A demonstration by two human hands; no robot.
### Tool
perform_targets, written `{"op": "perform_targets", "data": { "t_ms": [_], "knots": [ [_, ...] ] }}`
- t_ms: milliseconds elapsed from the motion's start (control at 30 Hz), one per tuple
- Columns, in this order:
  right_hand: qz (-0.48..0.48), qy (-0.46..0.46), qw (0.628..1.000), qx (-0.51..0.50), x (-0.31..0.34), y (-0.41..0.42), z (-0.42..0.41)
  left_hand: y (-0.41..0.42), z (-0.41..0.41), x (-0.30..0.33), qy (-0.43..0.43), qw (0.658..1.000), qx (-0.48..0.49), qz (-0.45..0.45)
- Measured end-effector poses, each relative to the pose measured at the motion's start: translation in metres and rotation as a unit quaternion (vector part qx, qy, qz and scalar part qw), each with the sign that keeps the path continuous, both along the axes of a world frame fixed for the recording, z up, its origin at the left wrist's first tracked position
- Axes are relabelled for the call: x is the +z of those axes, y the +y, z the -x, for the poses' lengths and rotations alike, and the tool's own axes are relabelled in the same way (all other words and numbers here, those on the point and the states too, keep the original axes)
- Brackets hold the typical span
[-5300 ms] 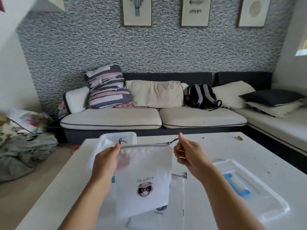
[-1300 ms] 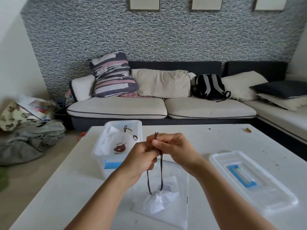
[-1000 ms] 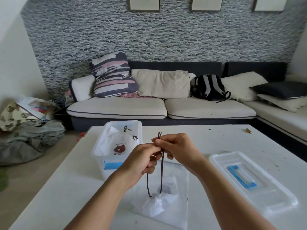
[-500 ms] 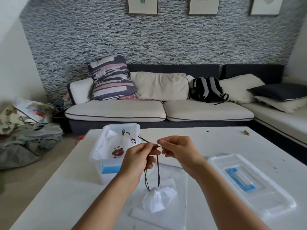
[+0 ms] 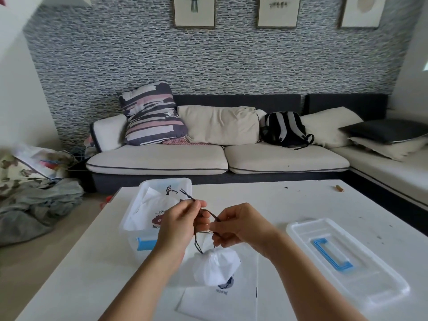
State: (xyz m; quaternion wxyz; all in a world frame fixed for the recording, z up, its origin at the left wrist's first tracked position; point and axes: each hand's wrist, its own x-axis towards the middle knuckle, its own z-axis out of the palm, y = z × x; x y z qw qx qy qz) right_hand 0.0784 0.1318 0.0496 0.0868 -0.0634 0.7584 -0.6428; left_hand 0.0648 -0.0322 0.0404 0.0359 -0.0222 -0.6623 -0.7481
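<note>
Left hand [image 5: 178, 224]: pinches drawstring [image 5: 210, 213] near its frayed end.
Right hand [image 5: 240, 225]: pinches the same drawstring, lower right.
Pouch [image 5: 216, 266]: cinched, hangs below, between both hands.
Drawstring axis: upper left to lower right.

- The pouch [image 5: 216, 266] is thin white cloth, matt and much creased.
- Its cord [image 5: 212, 214] is dark twisted thread, a little rough, with a frayed end.
- The box [image 5: 165, 181] and the lid [image 5: 382, 283] are milky clear plastic, smooth, with a light gloss.
- The lid handle [image 5: 318, 241] is blue plastic.
- The table [image 5: 266, 200] is white, smooth and nearly matt.
- The sofa cushions [image 5: 157, 158] are soft matt cloth.
</note>
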Motion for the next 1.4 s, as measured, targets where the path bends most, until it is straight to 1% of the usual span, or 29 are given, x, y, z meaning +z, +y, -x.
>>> {"op": "perform_targets", "data": {
  "t_ms": [33, 67, 100, 133, 167, 200, 233, 267, 300, 333, 400, 433, 500, 567, 700, 833, 1000, 1100, 1167, 1233, 1300, 1367, 1400],
  "knots": [
    [-0.006, 0.007, 1.0, -0.01, -0.001, 0.0, 0.001, 0.0, 0.001, -0.003, 0.038, 0.998, 0.037, 0.043],
    [-0.015, 0.017, 1.0, -0.016, -0.001, -0.001, 0.002, 0.002, 0.001, -0.005, 0.061, 0.995, 0.055, 0.053],
    [-0.026, 0.027, 0.999, -0.016, 0.0, -0.001, 0.001, 0.004, 0.001, -0.004, 0.064, 0.996, 0.056, 0.031],
    [-0.034, 0.037, 0.999, -0.013, 0.003, -0.002, 0.0, 0.006, 0.0, -0.001, 0.049, 0.998, 0.044, -0.025],
    [-0.035, 0.043, 0.998, -0.009, 0.007, -0.004, -0.002, 0.007, -0.001, 0.004, 0.022, 0.995, 0.018, -0.101],
    [-0.029, 0.043, 0.999, -0.006, 0.01, -0.007, -0.002, 0.007, -0.002, 0.01, -0.014, 0.982, -0.014, -0.187],
    [-0.017, 0.031, 0.999, -0.007, 0.013, -0.009, -0.003, 0.006, -0.003, 0.015, -0.052, 0.961, -0.046, -0.269],
    [-0.005, 0.012, 1.0, -0.012, 0.014, -0.012, -0.003, 0.004, -0.004, 0.02, -0.085, 0.937, -0.075, -0.33],
    [-0.006, -0.009, 1.0, -0.019, 0.013, -0.015, -0.002, 0.003, -0.005, 0.022, -0.107, 0.92, -0.1, -0.365],
    [-0.016, -0.026, 0.999, -0.025, 0.012, -0.018, -0.002, 0.002, -0.007, 0.024, -0.118, 0.91, -0.122, -0.378],
    [0.0, -0.046, 0.999, -0.029, 0.006, -0.024, -0.003, 0.004, -0.011, 0.025, -0.118, 0.913, -0.151, -0.36],
    [0.036, -0.052, 0.997, -0.032, 0.002, -0.026, -0.003, 0.006, -0.013, 0.024, -0.11, 0.919, -0.155, -0.344],
    [0.113, -0.05, 0.991, -0.045, -0.002, -0.029, -0.001, 0.01, -0.015, 0.022, -0.094, 0.928, -0.142, -0.331],
    [0.159, -0.046, 0.984, -0.059, -0.003, -0.03, 0.001, 0.011, -0.014, 0.021, -0.079, 0.938, -0.125, -0.315],
    [0.251, -0.093, 0.962, -0.05, -0.005, -0.03, 0.006, 0.007, -0.01, 0.02, -0.056, 0.951, -0.107, -0.283],
    [0.307, -0.11, 0.942, -0.077, -0.008, -0.027, 0.009, 0.003, -0.007, 0.017, -0.054, 0.96, -0.1, -0.257],
    [0.345, -0.104, 0.921, -0.147, -0.008, -0.019, 0.015, -0.002, -0.002, 0.011, -0.07, 0.963, -0.07, -0.251],
    [0.376, -0.107, 0.911, -0.128, -0.007, -0.017, 0.015, 0.001, -0.001, 0.009, -0.062, 0.97, -0.07, -0.224],
    [0.417, -0.115, 0.894, -0.115, -0.004, -0.017, 0.014, 0.002, 0.0, 0.007, -0.045, 0.975, -0.073, -0.205],
    [0.448, -0.121, 0.877, -0.128, -0.002, -0.016, 0.015, 0.003, 0.001, 0.005, -0.033, 0.98, -0.07, -0.186],
    [0.472, -0.13, 0.86, -0.144, -0.003, -0.016, 0.018, 0.002, 0.002, 0.003, -0.038, 0.983, -0.047, -0.173],
    [0.502, -0.138, 0.839, -0.157, -0.004, -0.014, 0.021, -0.002, 0.006, 0.002, -0.054, 0.98, -0.02, -0.189],
    [0.507, -0.139, 0.835, -0.164, -0.005, -0.01, 0.023, -0.005, 0.009, 0.002, -0.065, 0.975, -0.008, -0.211]
  ]
}}
